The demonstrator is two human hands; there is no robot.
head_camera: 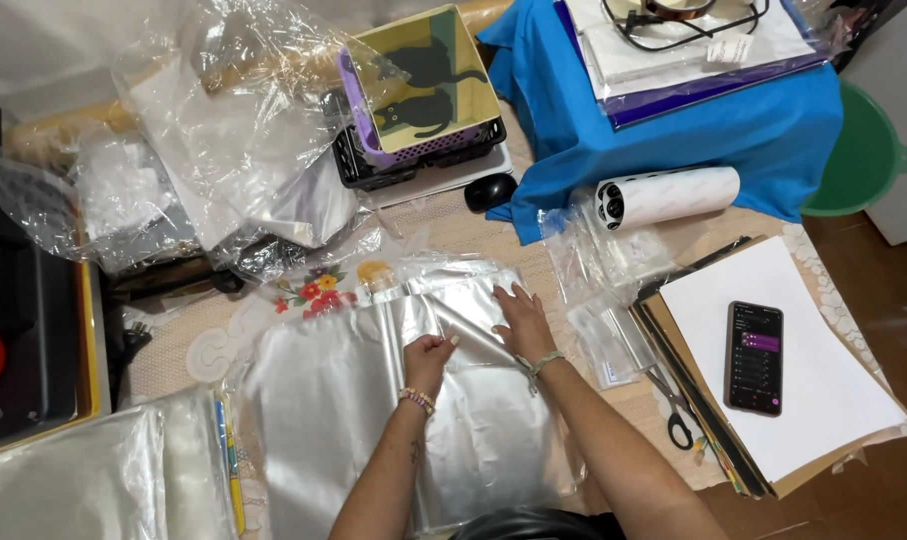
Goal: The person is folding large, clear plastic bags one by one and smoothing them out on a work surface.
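While the lower edge of the view cuts off both forearms, the two hands meet over a stack of clear plastic sleeves (pixel 413 420) lying flat in the middle of the tabletop (pixel 453 225). The left hand (pixel 428 357) pinches a raised fold of the top sleeve, its grip closed on the thin film. The right hand (pixel 521 318) lies flat beside it, fingers spread and pressing the sleeve down, its grip apart. How many sleeves are in the stack is hard to tell, since the glossy layers blur together.

A second pile of clear film (pixel 83 480) runs out of frame at the lower left. Crumpled clear bags (pixel 223 130) fill the upper left, hiding much of what is under them. A purple basket (pixel 428 95) sits inside a black one; it holds a green card with black cat shapes. A black mouse (pixel 490 191) rests just in front of it.

A blue cloth (pixel 693 130) covers a bulky thing to the upper right, with papers and a cable on top, partly cut off. A white roll (pixel 668 196) lies at its foot. On the right, a white sheet (pixel 803 370) tops a stack of boards, and a dark phone (pixel 753 357) with a lit screen lies on it. Scissors (pixel 673 410) poke out from beside the stack, their blades hidden.
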